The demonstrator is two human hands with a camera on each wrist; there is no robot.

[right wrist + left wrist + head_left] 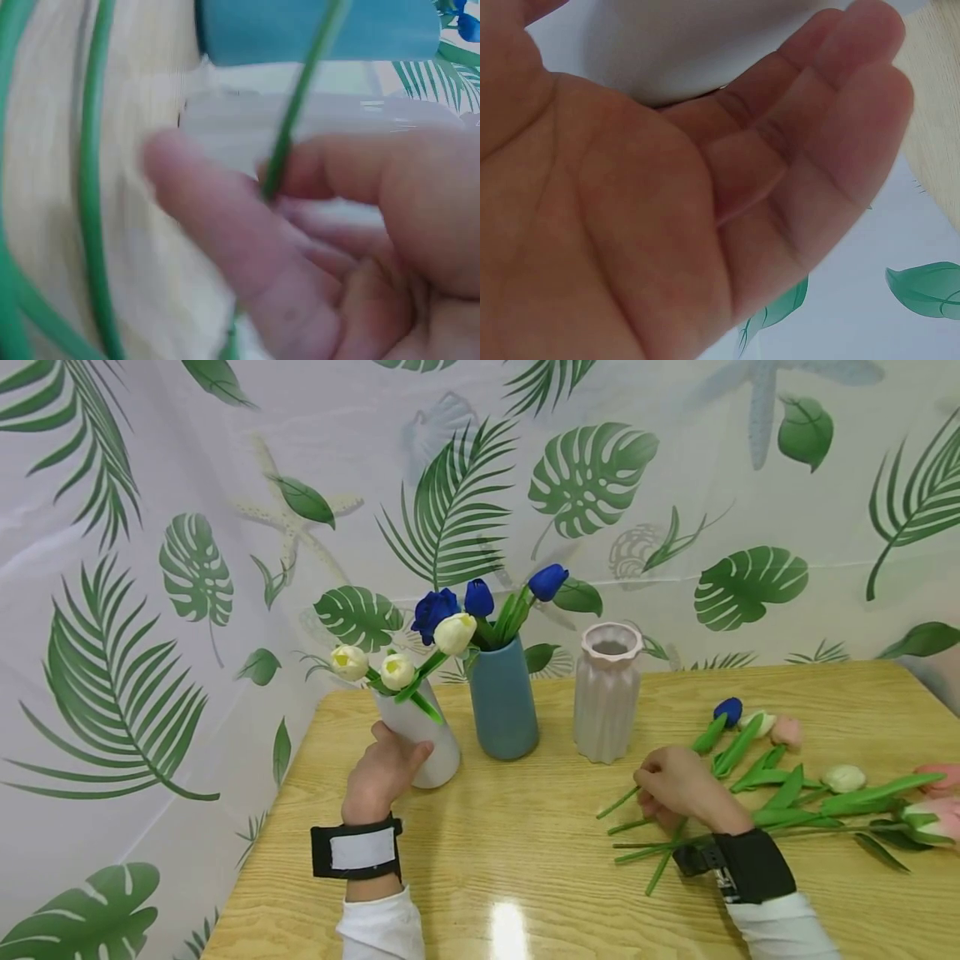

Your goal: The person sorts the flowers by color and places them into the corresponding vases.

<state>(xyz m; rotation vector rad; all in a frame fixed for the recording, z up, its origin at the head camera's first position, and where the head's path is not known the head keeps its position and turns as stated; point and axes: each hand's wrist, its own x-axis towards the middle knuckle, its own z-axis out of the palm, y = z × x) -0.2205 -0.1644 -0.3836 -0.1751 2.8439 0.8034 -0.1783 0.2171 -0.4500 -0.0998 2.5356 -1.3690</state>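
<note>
My left hand grips the white vase, thumb and fingers around its lower side. The vase leans left and bears several white tulips. In the left wrist view, curled fingers lie against the pale vase. On the right, my right hand pinches a green stem that lines up with a blue tulip. The right wrist view shows this stem between thumb and forefinger, slightly blurred. Other stems lie beneath and beside that hand.
A blue vase with blue flowers stands beside the white one. Right of it is a pale pink ribbed vase. White tulips and pink flowers lie on the wooden table. A leaf-print cloth hangs behind.
</note>
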